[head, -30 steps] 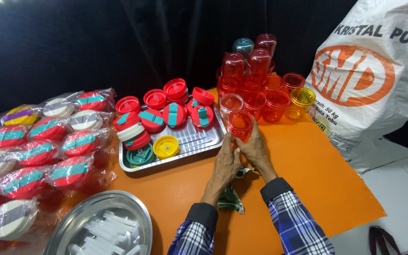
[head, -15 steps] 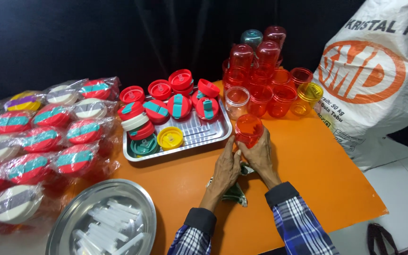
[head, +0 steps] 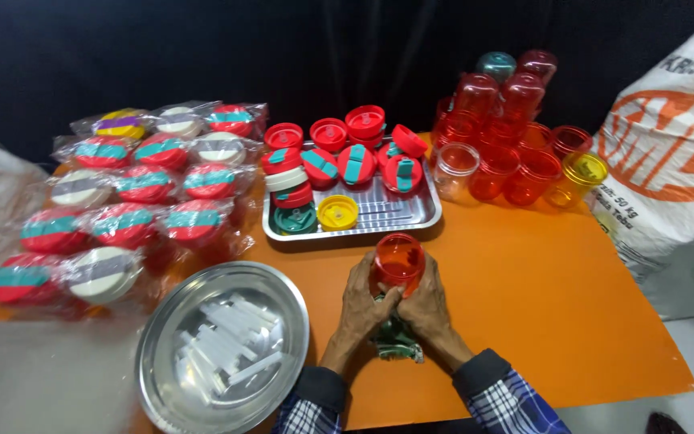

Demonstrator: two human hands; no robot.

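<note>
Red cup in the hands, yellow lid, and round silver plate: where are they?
red cup [head: 399, 261], head view, on its see-through side.
yellow lid [head: 337, 212], head view, on its top.
round silver plate [head: 283, 299], head view, on its bare rim.

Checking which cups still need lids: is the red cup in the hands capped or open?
Open: the red cup shows a bare round rim, no lid on it.

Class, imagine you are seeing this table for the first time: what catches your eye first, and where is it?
At the centre front, the left hand and right hand clasp a red cup over the orange table. Behind, a steel tray holds red lids; more red cups stack at the back right.
</note>
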